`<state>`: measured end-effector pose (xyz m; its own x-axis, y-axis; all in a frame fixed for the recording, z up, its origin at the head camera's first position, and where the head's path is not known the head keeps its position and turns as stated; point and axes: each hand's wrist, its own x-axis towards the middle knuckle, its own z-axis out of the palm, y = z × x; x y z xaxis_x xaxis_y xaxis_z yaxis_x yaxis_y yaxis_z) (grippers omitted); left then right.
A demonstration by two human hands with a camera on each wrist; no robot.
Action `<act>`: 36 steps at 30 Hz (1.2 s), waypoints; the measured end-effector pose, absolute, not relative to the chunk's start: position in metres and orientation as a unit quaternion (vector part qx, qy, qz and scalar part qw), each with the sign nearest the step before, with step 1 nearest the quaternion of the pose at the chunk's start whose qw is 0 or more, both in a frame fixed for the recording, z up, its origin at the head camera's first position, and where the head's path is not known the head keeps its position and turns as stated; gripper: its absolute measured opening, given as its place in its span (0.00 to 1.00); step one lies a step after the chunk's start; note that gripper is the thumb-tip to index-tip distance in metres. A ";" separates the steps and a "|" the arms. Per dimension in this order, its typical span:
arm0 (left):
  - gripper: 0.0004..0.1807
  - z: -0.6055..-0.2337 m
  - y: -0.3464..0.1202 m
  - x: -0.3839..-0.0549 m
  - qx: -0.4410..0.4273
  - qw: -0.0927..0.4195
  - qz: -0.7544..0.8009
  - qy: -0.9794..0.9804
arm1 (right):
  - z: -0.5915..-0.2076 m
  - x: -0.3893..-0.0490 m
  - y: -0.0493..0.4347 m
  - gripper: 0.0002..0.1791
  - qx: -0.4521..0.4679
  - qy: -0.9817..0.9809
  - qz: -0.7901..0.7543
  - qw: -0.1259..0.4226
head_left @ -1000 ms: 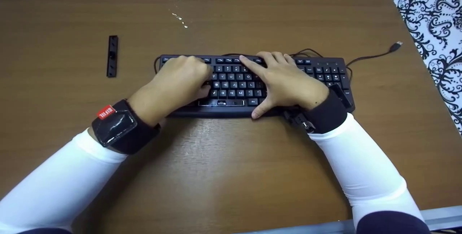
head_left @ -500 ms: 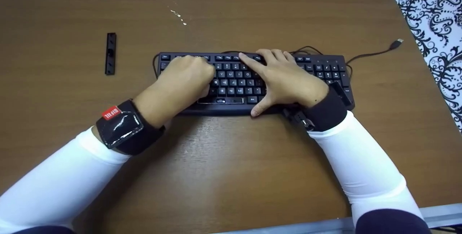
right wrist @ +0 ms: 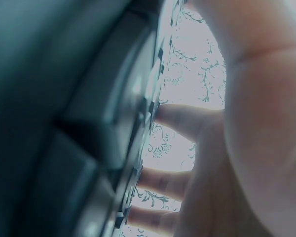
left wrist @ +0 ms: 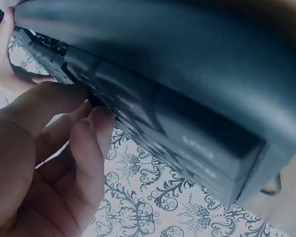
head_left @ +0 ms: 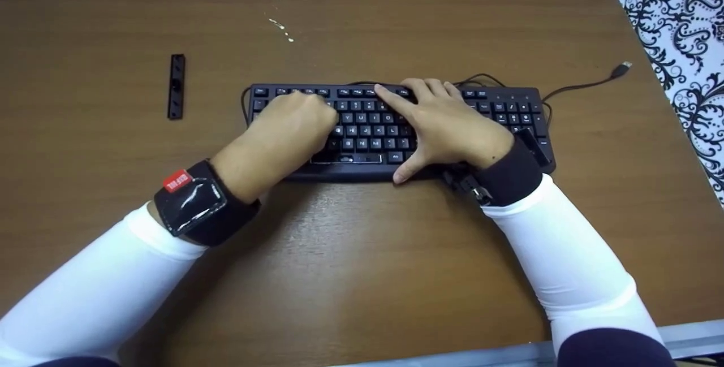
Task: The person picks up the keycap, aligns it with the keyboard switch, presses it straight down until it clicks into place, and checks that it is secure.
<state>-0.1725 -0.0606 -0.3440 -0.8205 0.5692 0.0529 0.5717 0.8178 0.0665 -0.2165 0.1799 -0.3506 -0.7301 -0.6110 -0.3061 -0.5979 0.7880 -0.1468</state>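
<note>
A black computer keyboard [head_left: 350, 172] lies across the table. In its bottom row, a long open slot [head_left: 348, 159] framed by a thin wire shows where the space bar sits. My left hand [head_left: 294, 129] is curled over the left-hand keys. In the left wrist view, its thumb [left wrist: 64, 94] and fingertips come together at the keys, pinching there; the pinched key itself is hidden. My right hand [head_left: 447, 126] lies spread over the right half of the keyboard, thumb at the front edge and fingers reaching the back edge.
A black space bar keycap [head_left: 176, 87] lies underside up on the table, left of the keyboard. The keyboard's cable runs behind it to a USB plug [head_left: 621, 69] at the right. Patterned black-and-white cloth [head_left: 679, 33] covers the far right. Pale specks [head_left: 280, 25] mark the table.
My left hand has shifted slightly to the right over the keys, its wrist turning a little. The right hand keeps its place on the keyboard.
</note>
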 end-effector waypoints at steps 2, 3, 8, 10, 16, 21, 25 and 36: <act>0.07 -0.345 -0.063 -0.171 -0.289 0.023 -0.053 -0.956 | -0.351 -0.217 0.179 0.77 -0.325 0.930 -0.019 0.172; 0.06 -0.346 -0.063 -0.171 -0.281 0.023 -0.062 -0.957 | -0.351 -0.217 0.179 0.77 -0.325 0.930 -0.020 0.172; 0.05 -0.341 -0.060 -0.174 -0.226 -0.021 -0.091 -0.970 | -0.352 -0.216 0.181 0.78 -0.324 0.930 -0.020 0.171; 0.04 -0.338 -0.057 -0.177 -0.217 -0.037 -0.091 -0.971 | -0.352 -0.216 0.181 0.78 -0.323 0.931 -0.018 0.171; 0.06 -0.332 -0.050 -0.183 -0.207 -0.048 -0.076 -0.974 | -0.351 -0.216 0.181 0.78 -0.326 0.931 -0.020 0.165; 0.10 -0.336 -0.050 -0.179 -0.212 -0.030 -0.066 -0.975 | -0.352 -0.217 0.181 0.78 -0.329 0.930 -0.016 0.164; 0.07 -0.341 -0.063 -0.173 -0.222 -0.005 -0.104 -0.970 | -0.352 -0.217 0.180 0.78 -0.329 0.929 -0.014 0.169; 0.13 -0.338 -0.158 -0.184 -0.085 0.045 -0.150 -0.984 | -0.350 -0.216 0.179 0.78 -0.323 0.931 -0.021 0.172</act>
<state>-0.1838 -0.1579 -0.3379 -0.9816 0.1536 0.1132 0.1804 0.9406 0.2878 -0.2157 0.1795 -0.3498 -0.7328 -0.6077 -0.3062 -0.5931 0.7910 -0.1503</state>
